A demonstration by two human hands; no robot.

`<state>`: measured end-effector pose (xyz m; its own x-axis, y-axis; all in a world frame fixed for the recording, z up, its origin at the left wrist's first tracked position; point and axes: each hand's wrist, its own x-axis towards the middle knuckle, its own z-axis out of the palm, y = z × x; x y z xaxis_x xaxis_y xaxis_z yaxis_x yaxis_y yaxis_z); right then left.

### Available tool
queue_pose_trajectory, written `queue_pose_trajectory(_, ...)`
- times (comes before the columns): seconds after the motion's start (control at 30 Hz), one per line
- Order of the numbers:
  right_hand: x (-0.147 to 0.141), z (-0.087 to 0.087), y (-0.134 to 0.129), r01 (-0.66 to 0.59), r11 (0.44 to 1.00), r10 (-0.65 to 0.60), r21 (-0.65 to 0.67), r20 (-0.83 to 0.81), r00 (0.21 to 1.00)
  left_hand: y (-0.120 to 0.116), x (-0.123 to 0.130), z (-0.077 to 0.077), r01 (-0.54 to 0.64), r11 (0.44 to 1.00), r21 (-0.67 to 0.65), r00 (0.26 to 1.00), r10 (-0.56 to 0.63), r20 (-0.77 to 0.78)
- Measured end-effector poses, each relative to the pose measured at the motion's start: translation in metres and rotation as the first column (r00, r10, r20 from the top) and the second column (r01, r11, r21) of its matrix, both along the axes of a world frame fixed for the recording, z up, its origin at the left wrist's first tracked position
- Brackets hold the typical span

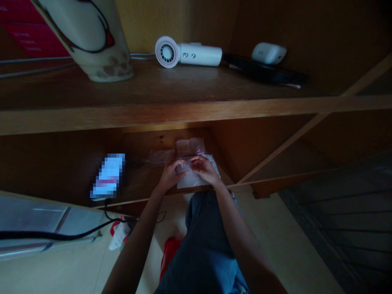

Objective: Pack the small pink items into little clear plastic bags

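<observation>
Phone [108,176] lies left of the bags [190,147].

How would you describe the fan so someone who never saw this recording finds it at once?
Find the upper wooden shelf. Between the tall cup and the flat black object with a rounded white case on it lies the white fan. Only it has a round, pink-ringed grille and a straight handle with two buttons.
</observation>
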<state>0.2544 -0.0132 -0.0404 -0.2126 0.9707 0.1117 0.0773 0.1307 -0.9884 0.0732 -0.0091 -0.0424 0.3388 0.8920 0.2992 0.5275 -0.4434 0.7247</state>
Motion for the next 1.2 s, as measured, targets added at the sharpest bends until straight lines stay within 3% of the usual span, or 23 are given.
queue_pose_trajectory(0.3,0.004,0.006,-0.003,0.087,0.987,-0.121,0.133,0.269,0.955,0.001,0.001,0.000,0.028,1.000,0.007,1.000,-0.028,-0.008)
queue_pose_trajectory(0.6,0.007,0.013,-0.003,0.103,0.989,-0.119,0.104,0.160,0.980,0.000,0.002,0.003,0.025,0.999,0.042,0.999,-0.023,-0.045)
queue_pose_trajectory(0.97,0.011,0.011,-0.001,0.143,0.981,-0.166,0.128,0.193,0.967,-0.001,0.001,0.001,0.011,1.000,0.009,1.000,-0.011,-0.002)
queue_pose_trajectory(1.07,0.018,0.009,-0.001,0.230,0.954,-0.273,0.193,0.239,0.932,0.000,0.001,0.002,0.016,1.000,0.017,1.000,-0.016,-0.002)
queue_pose_trajectory(1.2,0.029,0.009,-0.001,0.391,0.901,-0.434,0.189,0.417,0.799,-0.001,0.001,0.003,0.016,1.000,0.022,1.000,-0.017,0.006)
